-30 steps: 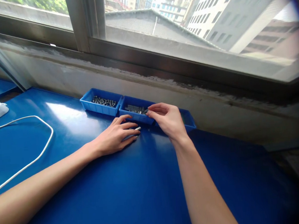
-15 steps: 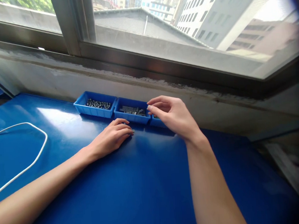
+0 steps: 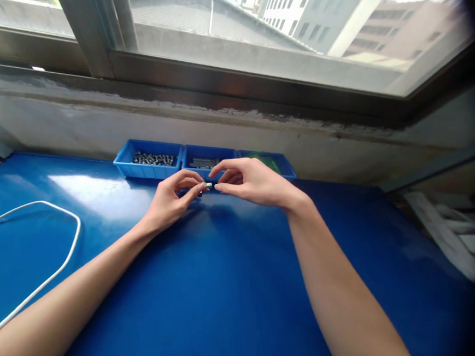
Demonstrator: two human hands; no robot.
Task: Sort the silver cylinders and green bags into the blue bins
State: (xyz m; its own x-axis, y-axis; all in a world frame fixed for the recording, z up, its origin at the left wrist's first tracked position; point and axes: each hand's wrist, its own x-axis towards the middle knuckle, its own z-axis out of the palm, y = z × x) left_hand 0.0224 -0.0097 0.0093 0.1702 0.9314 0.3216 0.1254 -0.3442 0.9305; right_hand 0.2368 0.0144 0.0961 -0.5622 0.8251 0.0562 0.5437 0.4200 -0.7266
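Observation:
My left hand [image 3: 173, 198] is raised just above the table, thumb and fingertips pinched on a small light metal piece [image 3: 209, 185]. A tiny dark end shows under those fingertips. Facing it, my right hand [image 3: 254, 181] has its fingers curled toward the thumb, close to the piece's right end; anything in its fingertips is too small to make out. Behind the hands stand three blue bins in a row. The left bin [image 3: 146, 170] holds many small screw-like parts. Short grey bars lie in the middle bin [image 3: 185, 159], and the right bin [image 3: 289, 169], partly covered by my right hand, contains something green.
A white cable [image 3: 69, 257] loops over the blue table [image 3: 214, 300] at left. The wall [image 3: 93, 121] and window frame [image 3: 213, 84] rise behind the bins. Pale board-like pieces [image 3: 443, 233] lie beyond the table's right edge.
My right hand has come left and down from the right bin to meet my left hand. The left hand has lifted slightly, and the pinched metal piece now shows. The view has shifted downward.

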